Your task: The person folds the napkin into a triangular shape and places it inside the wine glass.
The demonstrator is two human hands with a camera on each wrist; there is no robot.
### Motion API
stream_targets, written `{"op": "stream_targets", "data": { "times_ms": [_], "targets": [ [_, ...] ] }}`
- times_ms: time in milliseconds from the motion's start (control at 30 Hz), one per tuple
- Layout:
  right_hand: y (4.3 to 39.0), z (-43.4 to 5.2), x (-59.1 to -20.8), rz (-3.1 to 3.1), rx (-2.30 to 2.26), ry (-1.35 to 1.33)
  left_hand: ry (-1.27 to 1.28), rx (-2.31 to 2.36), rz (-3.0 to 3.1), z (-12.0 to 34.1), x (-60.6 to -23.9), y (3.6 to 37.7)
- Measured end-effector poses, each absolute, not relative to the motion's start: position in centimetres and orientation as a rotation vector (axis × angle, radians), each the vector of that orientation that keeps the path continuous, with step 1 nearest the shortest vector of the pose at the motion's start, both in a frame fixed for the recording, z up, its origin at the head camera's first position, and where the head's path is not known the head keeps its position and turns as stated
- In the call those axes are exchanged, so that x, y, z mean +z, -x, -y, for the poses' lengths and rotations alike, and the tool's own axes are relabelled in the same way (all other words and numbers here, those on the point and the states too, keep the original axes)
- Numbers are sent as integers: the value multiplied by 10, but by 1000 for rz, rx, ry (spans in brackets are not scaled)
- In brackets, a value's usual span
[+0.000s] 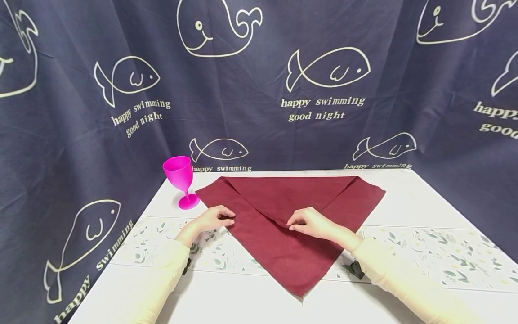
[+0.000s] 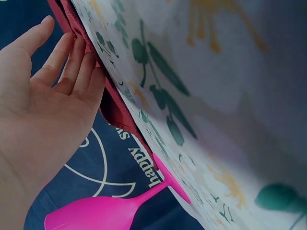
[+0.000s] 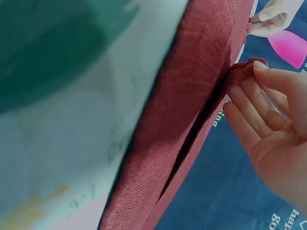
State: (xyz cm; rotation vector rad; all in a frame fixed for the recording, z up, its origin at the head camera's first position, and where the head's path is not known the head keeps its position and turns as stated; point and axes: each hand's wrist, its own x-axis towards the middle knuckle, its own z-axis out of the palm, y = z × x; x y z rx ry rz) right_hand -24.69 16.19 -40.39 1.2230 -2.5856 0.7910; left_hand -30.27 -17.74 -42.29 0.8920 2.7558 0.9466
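Observation:
A dark red cloth napkin (image 1: pixel 283 252) lies on the table, one corner pointing at the near edge and its far part folded over toward me. My right hand (image 1: pixel 313 223) pinches the tip of the folded-over flap between thumb and fingers; in the right wrist view the flap's corner (image 3: pixel 242 72) is lifted slightly off the layer below. My left hand (image 1: pixel 213 219) rests at the napkin's left edge, fingers relaxed and gripping nothing. In the left wrist view its fingers (image 2: pixel 72 62) lie loosely extended beside the red edge.
A bright pink goblet (image 1: pixel 180 175) stands upright at the table's back left, close to the napkin's left corner. The white table (image 1: pixel 437 207) has a leaf-patterned strip across it. A dark blue curtain (image 1: pixel 259 99) with fish drawings hangs behind and at both sides.

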Motion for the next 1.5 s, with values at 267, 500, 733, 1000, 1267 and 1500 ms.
{"op": "stream_targets", "data": {
  "times_ms": [267,500,733,1000,1267,1500],
  "targets": [
    [243,-162,-405,2581,769,-1251,-897,942,-2756,177,-421,302],
    [241,-164,-406,2564,791,-1286,-875,948,-2763,176,-421,301],
    [239,-165,-407,2562,818,-1287,-873,952,-2763,176,-422,302],
    [238,-165,-409,2599,854,-1318,-880,941,-2771,176,-422,301],
    [237,-164,-408,2630,891,-1323,-899,945,-2763,176,-422,301],
    [238,-164,-411,2646,916,-1327,-895,941,-2762,176,-421,300]
  ]
}}
